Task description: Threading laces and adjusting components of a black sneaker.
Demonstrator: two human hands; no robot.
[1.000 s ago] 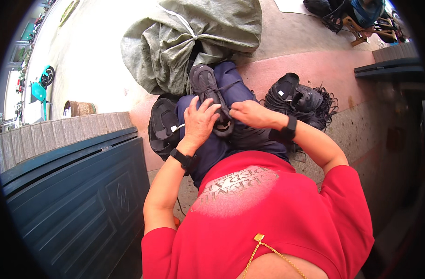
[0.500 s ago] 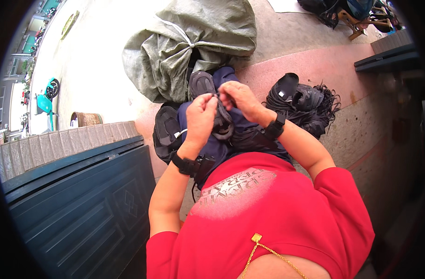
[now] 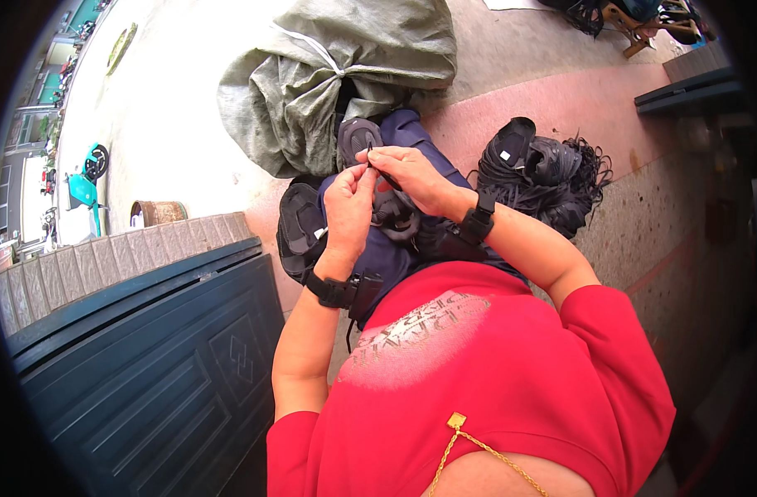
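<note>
A dark grey and black shoe [image 3: 395,217] lies in my lap on navy trousers, partly covered by my hands. Just above it, my left hand [image 3: 348,203] is closed in a pinch on a thin black shoelace. The fingers of my right hand [image 3: 413,176] meet the left fingertips and pinch the same black shoelace [image 3: 385,176], most of which is hidden. Beyond my fingers shows another dark grey shoe part [image 3: 360,137], rounded at its far end. Left of my lap rests a black shoe [image 3: 299,224] with a small white tag near my left wrist.
A large grey-green woven sack [image 3: 345,66] stands in front of my knees. On the right, black shoes and loose laces lie in a heap [image 3: 548,174] on the floor. A blue panelled door [image 3: 154,364] is close on my left, beside a tiled ledge [image 3: 130,261].
My right hand has moved left and closed, its fingers now against my left fingertips. The left hand has shifted slightly down and left. The shoes and sack stay about where they were.
</note>
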